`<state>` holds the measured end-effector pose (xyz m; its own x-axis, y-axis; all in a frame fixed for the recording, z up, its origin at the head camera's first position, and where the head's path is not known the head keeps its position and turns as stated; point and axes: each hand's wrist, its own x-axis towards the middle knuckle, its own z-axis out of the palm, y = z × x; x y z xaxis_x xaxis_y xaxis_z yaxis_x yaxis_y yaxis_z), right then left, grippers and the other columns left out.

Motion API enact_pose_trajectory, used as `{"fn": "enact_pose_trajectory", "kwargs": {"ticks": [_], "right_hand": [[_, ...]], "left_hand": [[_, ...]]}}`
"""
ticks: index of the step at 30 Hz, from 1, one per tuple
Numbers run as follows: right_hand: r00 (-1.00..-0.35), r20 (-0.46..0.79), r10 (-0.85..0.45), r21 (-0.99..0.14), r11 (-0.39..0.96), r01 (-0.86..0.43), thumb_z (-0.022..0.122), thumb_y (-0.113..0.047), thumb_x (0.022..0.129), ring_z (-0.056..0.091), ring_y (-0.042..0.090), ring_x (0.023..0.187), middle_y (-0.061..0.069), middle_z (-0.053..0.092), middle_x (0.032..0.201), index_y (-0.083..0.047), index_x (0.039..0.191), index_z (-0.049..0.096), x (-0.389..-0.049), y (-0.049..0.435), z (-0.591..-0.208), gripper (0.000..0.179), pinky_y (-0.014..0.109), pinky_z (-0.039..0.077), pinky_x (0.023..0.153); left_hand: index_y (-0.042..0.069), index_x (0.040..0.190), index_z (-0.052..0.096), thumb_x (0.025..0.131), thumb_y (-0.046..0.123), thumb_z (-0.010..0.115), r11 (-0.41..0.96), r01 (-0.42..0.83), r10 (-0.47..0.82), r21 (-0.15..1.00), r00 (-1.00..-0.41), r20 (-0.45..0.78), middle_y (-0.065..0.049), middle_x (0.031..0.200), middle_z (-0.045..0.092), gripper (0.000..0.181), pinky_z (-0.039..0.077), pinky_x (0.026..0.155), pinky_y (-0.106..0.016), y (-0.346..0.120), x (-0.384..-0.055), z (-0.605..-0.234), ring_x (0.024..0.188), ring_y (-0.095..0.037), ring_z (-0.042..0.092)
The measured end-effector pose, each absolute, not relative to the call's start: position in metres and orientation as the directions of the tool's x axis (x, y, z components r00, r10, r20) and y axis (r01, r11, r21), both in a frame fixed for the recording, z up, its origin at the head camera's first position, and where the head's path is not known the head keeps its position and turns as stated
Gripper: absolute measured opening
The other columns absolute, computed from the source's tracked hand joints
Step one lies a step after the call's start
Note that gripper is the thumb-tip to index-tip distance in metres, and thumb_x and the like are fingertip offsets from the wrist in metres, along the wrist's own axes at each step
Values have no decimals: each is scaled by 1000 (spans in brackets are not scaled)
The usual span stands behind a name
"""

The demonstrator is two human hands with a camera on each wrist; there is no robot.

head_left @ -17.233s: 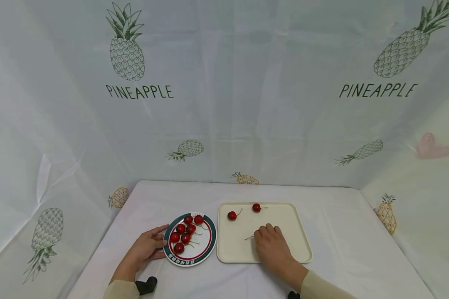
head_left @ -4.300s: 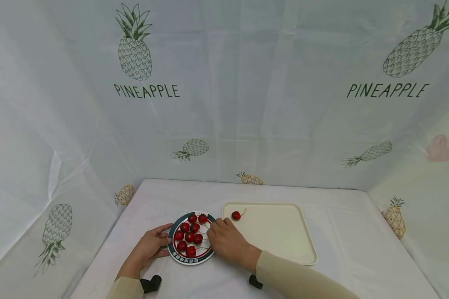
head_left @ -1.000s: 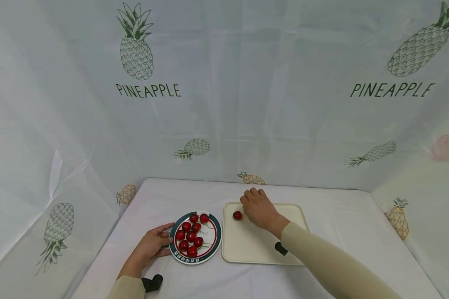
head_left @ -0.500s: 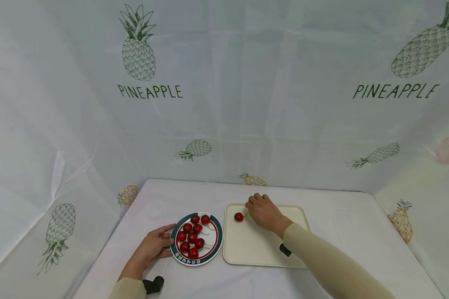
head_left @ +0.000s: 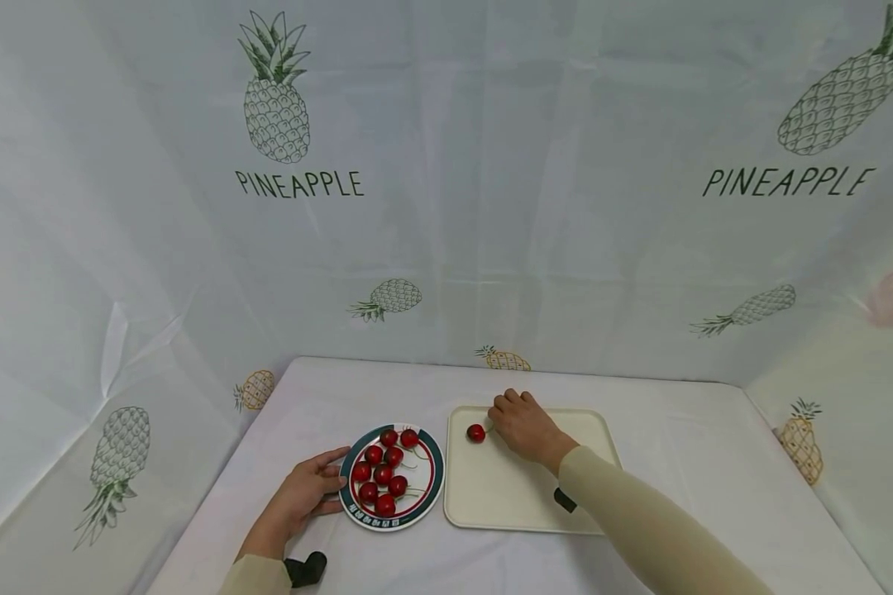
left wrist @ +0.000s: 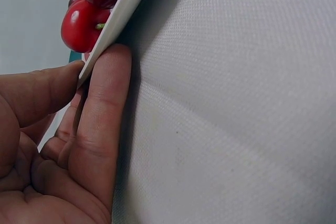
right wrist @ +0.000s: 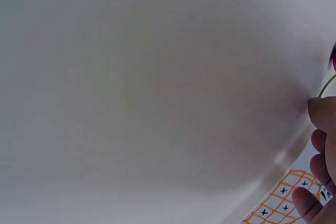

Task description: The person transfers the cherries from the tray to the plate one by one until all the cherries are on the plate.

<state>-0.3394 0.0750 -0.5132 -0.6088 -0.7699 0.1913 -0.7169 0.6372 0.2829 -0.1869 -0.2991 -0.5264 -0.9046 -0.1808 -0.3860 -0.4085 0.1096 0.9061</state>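
Note:
In the head view a red cherry [head_left: 475, 433] lies near the left edge of the cream tray [head_left: 491, 504]. My right hand [head_left: 528, 426] is over the tray's far part and pinches that cherry by its stem; the right wrist view has the green stem [right wrist: 326, 85] running to the thumb tip. The fingertips are partly hidden from the head camera. To the left, a round plate [head_left: 413, 504] with a green rim holds several cherries [head_left: 383, 473]. My left hand [head_left: 301, 493] holds this plate by its left rim, thumb above and a finger [left wrist: 107, 93] against the underside.
The plate stands just left of the tray on a white cloth [head_left: 327, 388]. Behind the table hangs a pale curtain [head_left: 476, 165] printed with pineapples. A black strap piece [head_left: 307, 570] sits at the left wrist, another [head_left: 564, 499] at the right.
Since the oldest frame the plate has gained cherries and the tray has lost some. Within the last second my right hand has come slightly nearer and right, onto the stem. The left hand stays put.

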Motion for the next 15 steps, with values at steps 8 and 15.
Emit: {"fn": "enact_pose_trajectory", "kwargs": {"ticks": [8, 15], "right_hand": [[-615, 200, -763, 284, 646, -709, 60, -18, 95, 43, 18, 85, -1, 54, 89, -13, 92, 60, -341, 76, -518, 5, 31, 39, 70], [-653, 170, -738, 269, 673, -689, 57, -17, 96, 42, 19, 84, -1, 54, 89, -13, 91, 60, -341, 78, -520, 7, 31, 39, 70]], "left_hand": [[13, 142, 50, 93, 0, 58, 108, -405, -179, 908, -906, -383, -17, 116, 60, 52, 62, 72, -42, -299, -187, -527, 84, -21, 69], [12, 142, 50, 93, 0, 58, 117, -407, -187, 906, -905, -382, -17, 116, 60, 52, 62, 71, -41, -298, -187, -526, 84, -21, 69]]}}
